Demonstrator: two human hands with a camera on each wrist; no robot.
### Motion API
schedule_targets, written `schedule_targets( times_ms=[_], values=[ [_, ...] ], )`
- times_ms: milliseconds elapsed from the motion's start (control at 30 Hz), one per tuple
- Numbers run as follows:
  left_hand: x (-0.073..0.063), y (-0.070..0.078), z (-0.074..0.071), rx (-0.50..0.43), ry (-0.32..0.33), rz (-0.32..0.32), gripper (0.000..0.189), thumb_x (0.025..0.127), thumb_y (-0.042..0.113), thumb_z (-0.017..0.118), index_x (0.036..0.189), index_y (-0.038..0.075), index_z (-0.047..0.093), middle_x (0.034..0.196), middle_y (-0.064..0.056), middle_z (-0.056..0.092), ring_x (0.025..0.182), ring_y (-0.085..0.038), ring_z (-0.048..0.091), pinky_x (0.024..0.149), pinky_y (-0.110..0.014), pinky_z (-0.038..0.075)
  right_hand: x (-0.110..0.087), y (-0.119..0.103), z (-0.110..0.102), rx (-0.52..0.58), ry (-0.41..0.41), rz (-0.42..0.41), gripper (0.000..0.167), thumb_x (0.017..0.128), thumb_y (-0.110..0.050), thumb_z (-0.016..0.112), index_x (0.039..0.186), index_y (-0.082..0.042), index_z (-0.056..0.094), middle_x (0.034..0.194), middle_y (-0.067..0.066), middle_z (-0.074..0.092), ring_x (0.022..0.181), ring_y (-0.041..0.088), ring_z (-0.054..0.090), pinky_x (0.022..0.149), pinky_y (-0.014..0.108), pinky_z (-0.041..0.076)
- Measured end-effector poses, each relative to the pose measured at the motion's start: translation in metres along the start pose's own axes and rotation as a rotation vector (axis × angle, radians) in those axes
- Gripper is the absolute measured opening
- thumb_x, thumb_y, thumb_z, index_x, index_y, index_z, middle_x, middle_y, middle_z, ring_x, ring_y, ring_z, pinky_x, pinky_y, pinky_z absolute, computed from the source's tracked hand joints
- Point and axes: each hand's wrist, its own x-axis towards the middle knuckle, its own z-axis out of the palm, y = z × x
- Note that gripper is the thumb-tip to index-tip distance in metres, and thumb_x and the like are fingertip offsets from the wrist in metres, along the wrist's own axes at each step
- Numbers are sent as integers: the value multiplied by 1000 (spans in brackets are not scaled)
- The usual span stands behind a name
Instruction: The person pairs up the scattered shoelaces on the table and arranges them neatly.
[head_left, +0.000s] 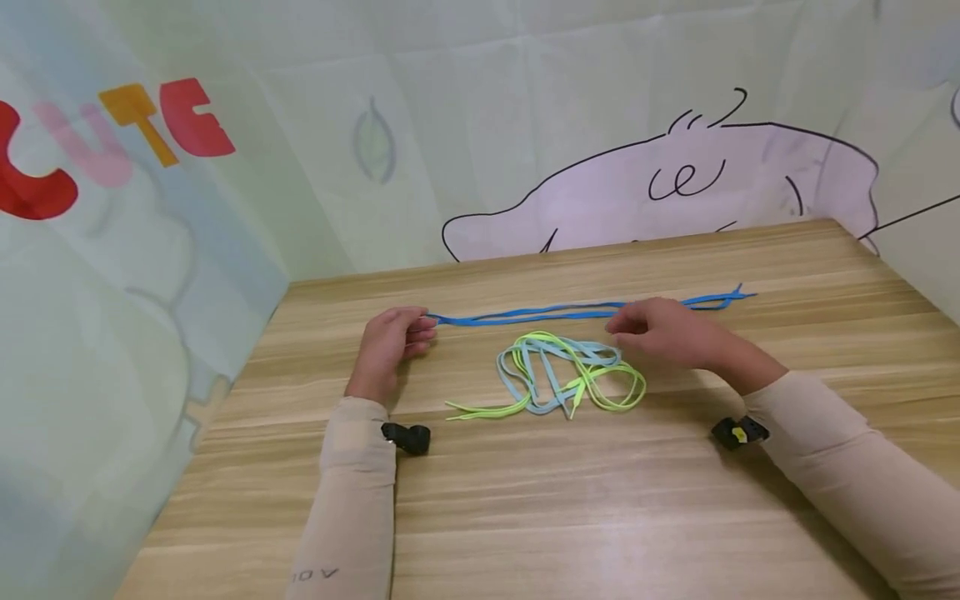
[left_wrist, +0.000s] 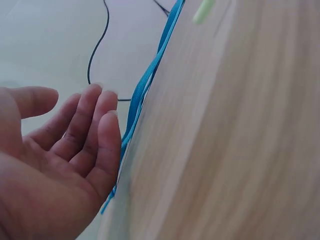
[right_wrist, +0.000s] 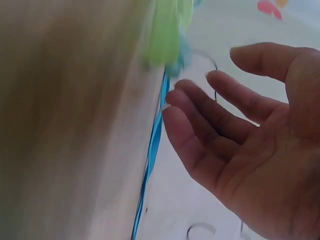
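A blue shoelace [head_left: 457, 321] lies doubled and stretched lengthwise across the back of the wooden table. By its left end is my left hand [head_left: 386, 350], its fingers loosely bent and the palm facing inward; the left wrist view shows the blue lace [left_wrist: 137, 102] running just past the fingertips. My right hand [head_left: 675, 333] hovers over the lace's right part, thumb and fingers apart, holding nothing in the right wrist view. Between the hands, nearer me, a yellow-green shoelace [head_left: 487, 412] and a light blue shoelace [head_left: 553, 381] lie loosely looped over one another.
The wooden table [head_left: 540, 508] ends at a hanging printed cloth [head_left: 465, 125] behind and to the left. A small black wrist camera [head_left: 408, 438] sits at the left cuff, another black camera [head_left: 738, 432] at the right.
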Motion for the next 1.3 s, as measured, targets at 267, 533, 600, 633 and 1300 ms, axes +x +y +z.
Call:
schedule_targets(
  times_ms=[267, 533, 600, 633, 1300],
  values=[
    [-2, 2, 15, 194, -146, 45, 37, 105, 24, 53, 130, -3, 60, 111, -15, 69, 91, -18, 68, 77, -26, 54, -1, -14, 24, -238, -92, -202, 32, 93, -25, 68, 119, -5, 70, 123, 10, 65, 119, 30, 57, 98, 50, 47],
    [-4, 3, 31, 272, -238, 53, 35, 103, 22, 56, 126, -5, 60, 107, -15, 71, 88, -16, 69, 74, -25, 55, -5, -25, 38, -261, -113, -298, 22, 87, -25, 79, 102, -12, 73, 117, 5, 64, 110, 26, 60, 93, 46, 50],
    [-5, 3, 35, 295, -260, 64, 35, 103, 22, 56, 125, -5, 60, 107, -15, 71, 88, -16, 69, 75, -26, 55, -6, -28, 41, -272, -123, -328, 18, 86, -21, 79, 101, -14, 74, 117, 5, 64, 112, 26, 59, 94, 46, 50],
    [-5, 3, 37, 299, -272, 66, 34, 103, 22, 56, 124, -4, 61, 107, -15, 71, 89, -16, 69, 75, -26, 55, -6, -29, 42, -277, -130, -339, 17, 85, -19, 79, 100, -15, 74, 117, 4, 64, 111, 26, 59, 94, 46, 49],
    [-22, 4, 70, 515, -530, 138, 33, 104, 26, 55, 125, 3, 63, 103, -9, 71, 89, -20, 68, 77, -31, 56, -12, -43, 47, -156, -309, -386, 16, 91, -4, 63, 85, -19, 64, 78, -14, 55, 73, 6, 51, 68, 26, 48]
  ],
)
